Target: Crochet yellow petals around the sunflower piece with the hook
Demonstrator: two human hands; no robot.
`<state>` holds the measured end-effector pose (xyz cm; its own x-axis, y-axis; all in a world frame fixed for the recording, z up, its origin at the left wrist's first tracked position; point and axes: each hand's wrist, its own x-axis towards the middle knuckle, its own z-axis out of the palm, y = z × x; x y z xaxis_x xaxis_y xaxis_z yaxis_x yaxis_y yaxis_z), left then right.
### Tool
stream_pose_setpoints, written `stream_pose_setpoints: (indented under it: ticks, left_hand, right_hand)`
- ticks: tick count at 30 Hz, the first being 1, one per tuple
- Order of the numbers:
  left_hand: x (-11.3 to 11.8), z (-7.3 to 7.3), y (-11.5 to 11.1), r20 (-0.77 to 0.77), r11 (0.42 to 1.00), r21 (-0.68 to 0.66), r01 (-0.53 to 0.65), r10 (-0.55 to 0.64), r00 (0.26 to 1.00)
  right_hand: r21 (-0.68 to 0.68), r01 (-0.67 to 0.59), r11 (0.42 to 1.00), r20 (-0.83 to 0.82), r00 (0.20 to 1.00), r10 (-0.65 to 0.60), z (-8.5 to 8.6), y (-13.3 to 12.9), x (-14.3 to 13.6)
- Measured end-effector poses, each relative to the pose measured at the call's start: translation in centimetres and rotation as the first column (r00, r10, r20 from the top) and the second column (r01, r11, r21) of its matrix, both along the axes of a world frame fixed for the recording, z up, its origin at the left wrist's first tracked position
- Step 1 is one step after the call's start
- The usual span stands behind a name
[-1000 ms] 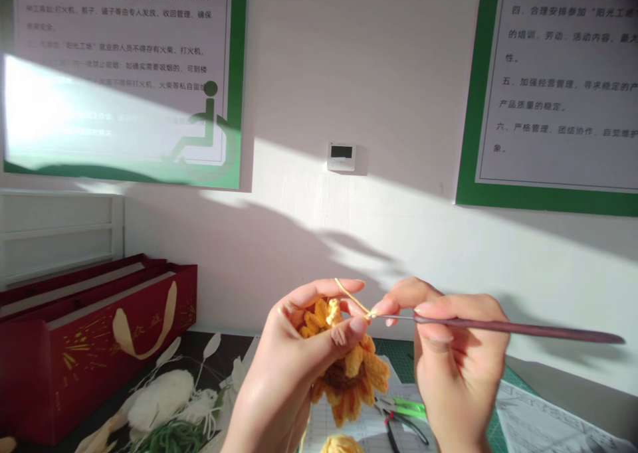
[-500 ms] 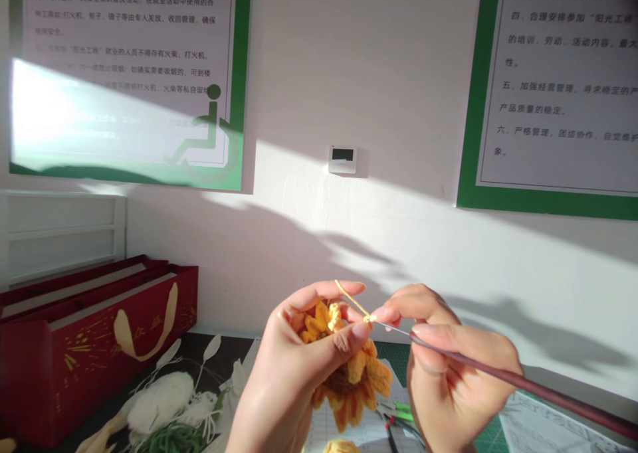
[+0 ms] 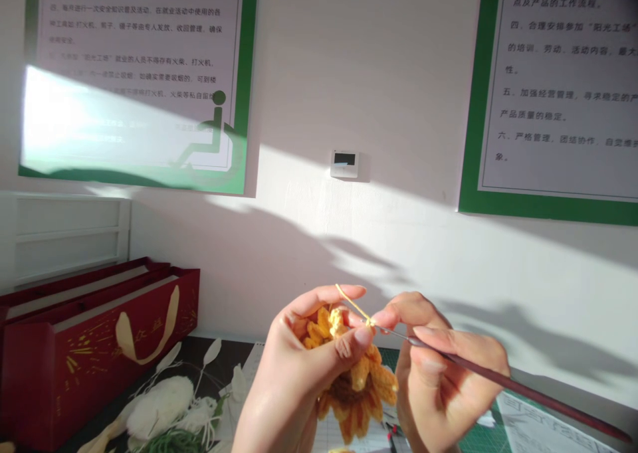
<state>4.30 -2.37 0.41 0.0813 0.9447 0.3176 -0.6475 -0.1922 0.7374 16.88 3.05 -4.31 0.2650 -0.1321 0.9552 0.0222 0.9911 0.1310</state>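
My left hand (image 3: 309,357) grips a crocheted sunflower (image 3: 361,400) with yellow-orange petals and a brown centre. A strand of yellow yarn (image 3: 351,300) runs over its raised index finger down to a small stitch pinched by the thumb. In my right hand (image 3: 448,366) is a crochet hook (image 3: 518,384) with a dark reddish handle, held like a pen. The hook's thin metal tip meets the yarn at the stitch beside my left thumb. My right index fingertip lies close to that stitch. Part of the flower is hidden behind my left fingers.
Red gift bags (image 3: 114,340) stand on the dark table at left. Before them lie white yarn (image 3: 162,406), green yarn (image 3: 174,440) and white leaf-like pieces. A green cutting mat (image 3: 483,436) and printed sheets (image 3: 548,426) lie beneath. Posters and a thermostat (image 3: 344,164) hang on the wall.
The view has tilted slightly up and shifted left. The hook's far end has swung lower and more of it shows. The sunflower has shifted slightly; both hands keep their holds.
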Motion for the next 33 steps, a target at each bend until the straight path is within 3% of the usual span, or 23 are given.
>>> stream_pose_setpoints:
  ticks: [9, 11, 14, 18, 21, 26, 33]
  left_hand:
    - [-0.4, -0.5, 0.3, -0.080, 0.994, 0.038, -0.103, 0.106, 0.991]
    - [-0.4, -0.4, 0.2, -0.074, 0.993, 0.035, -0.111, 0.114, 0.991]
    - [-0.3, -0.1, 0.1, -0.059, 0.995, 0.021, -0.100, 0.101, 0.993]
    - [-0.3, -0.1, 0.3, -0.043, 0.998, 0.009, -0.055, 0.055, 0.998]
    - [-0.2, -0.2, 0.5, -0.046, 0.999, -0.003, -0.037, 0.036, 0.998]
    - [-0.2, -0.3, 0.4, -0.054, 1.000, 0.000, -0.012, 0.012, 0.998]
    - [-0.4, -0.2, 0.4, -0.105, 1.000, 0.003, -0.005, 0.005, 0.994]
  right_hand:
    - [0.060, 0.249, 0.967, 0.120, 0.960, -0.254, 0.8, -1.3, 1.3]
    - [0.052, 0.212, 0.976, 0.115, 0.969, -0.217, 1.0, -1.5, 1.3]
    - [-0.007, 0.067, 0.998, 0.100, 0.993, -0.066, 1.0, -1.4, 0.7]
    - [-0.138, -0.083, 0.987, -0.032, 0.996, 0.079, 0.4, -1.0, -0.3]
    - [-0.195, -0.090, 0.977, -0.106, 0.992, 0.070, -0.1, -0.9, -0.6]
    - [-0.230, -0.070, 0.971, -0.087, 0.995, 0.052, -0.2, -1.1, -0.3]
    - [-0.337, -0.171, 0.926, -0.071, 0.985, 0.156, 0.4, -1.1, -0.2]
